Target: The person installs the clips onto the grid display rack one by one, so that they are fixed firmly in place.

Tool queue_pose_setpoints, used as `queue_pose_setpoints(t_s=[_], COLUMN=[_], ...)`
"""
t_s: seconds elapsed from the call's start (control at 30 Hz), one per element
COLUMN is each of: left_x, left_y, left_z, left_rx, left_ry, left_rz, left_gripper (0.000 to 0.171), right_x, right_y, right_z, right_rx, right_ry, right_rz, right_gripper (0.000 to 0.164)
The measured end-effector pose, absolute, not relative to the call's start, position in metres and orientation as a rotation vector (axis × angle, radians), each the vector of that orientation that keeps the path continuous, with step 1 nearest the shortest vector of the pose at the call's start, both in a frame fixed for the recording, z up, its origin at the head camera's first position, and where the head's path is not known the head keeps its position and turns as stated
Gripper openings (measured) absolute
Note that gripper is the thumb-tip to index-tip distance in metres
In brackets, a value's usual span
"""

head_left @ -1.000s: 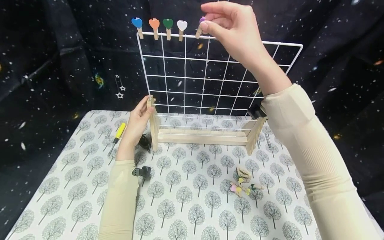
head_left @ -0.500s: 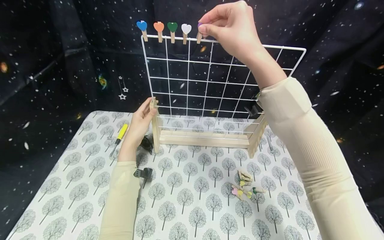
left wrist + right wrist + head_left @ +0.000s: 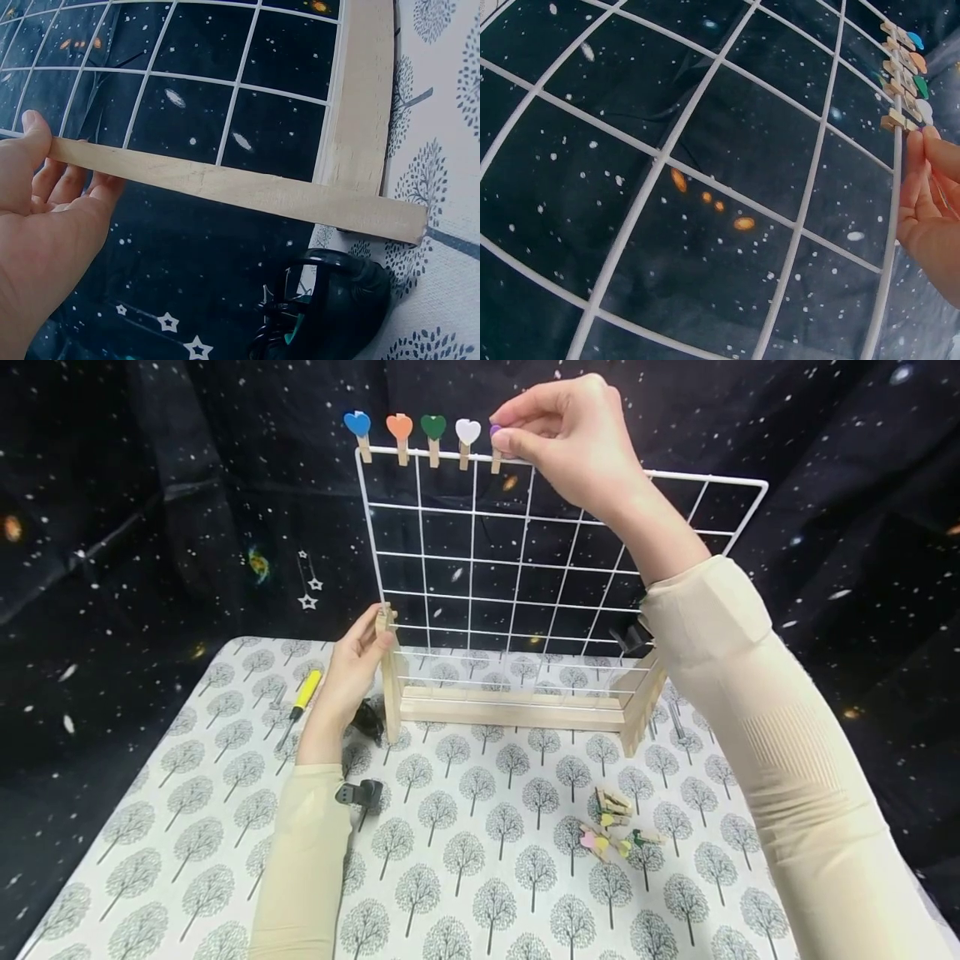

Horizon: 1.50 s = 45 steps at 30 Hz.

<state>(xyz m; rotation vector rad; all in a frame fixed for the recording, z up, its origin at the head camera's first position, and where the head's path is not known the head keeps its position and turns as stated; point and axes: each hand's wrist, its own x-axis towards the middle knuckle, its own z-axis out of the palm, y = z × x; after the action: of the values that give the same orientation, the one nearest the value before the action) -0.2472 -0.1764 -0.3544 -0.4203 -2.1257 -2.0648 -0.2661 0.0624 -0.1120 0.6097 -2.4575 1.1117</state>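
Observation:
A white wire grid panel stands upright in a wooden stand. Along its top wire sit wooden clothespins with hearts: blue, orange, green and white. To the right of the white one, my right hand pinches a purple-heart clothespin between thumb and fingers. In the right wrist view its wooden jaws straddle the top wire; the fingers mostly hide its heart. My left hand grips the upper end of the stand's left wooden post, thumb on one side, fingers on the other.
Several loose heart clothespins lie on the tree-print tablecloth at front right. A yellow-handled screwdriver lies left of my left forearm. Beside the left post is a black rounded object. A dark starry cloth hangs behind.
The purple-heart clothespin went from tilted to upright on the top wire, and my right hand moved slightly down and left in view. My left hand keeps its grip on the post.

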Motion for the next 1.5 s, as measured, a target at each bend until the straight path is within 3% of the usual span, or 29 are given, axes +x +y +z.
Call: queue_pose_setpoints(t_s=[0.57, 0.8, 1.0, 1.23, 1.5], left_x=[-0.245, -0.244, -0.246, -0.248, -0.244], left_y=[-0.176, -0.177, -0.177, -0.177, -0.175], left_z=[-0.354, -0.353, -0.349, -0.346, -0.346], left_rx=[-0.396, -0.392, -0.38, -0.387, -0.37], left_ry=[-2.133, -2.143, -2.143, -2.133, -2.142], left_rz=[-2.065, -2.049, -2.051, -2.061, -2.069], left_gripper=[0.052, 0.053, 0.052, 0.052, 0.052], right_x=[-0.264, -0.235, -0.212, -0.176, -0.119], right_y=[0.069, 0.089, 0.125, 0.18, 0.247], right_z=[-0.113, -0.139, -0.221, -0.338, -0.412], right_rx=[0.614, 0.756, 0.923, 0.655, 0.697], right_ry=[-2.492, -2.294, -2.383, -2.791, -2.808], right_rz=[1.109, 1.164, 1.085, 1.114, 0.981], right_gripper=[0.033, 0.031, 0.024, 0.028, 0.032])
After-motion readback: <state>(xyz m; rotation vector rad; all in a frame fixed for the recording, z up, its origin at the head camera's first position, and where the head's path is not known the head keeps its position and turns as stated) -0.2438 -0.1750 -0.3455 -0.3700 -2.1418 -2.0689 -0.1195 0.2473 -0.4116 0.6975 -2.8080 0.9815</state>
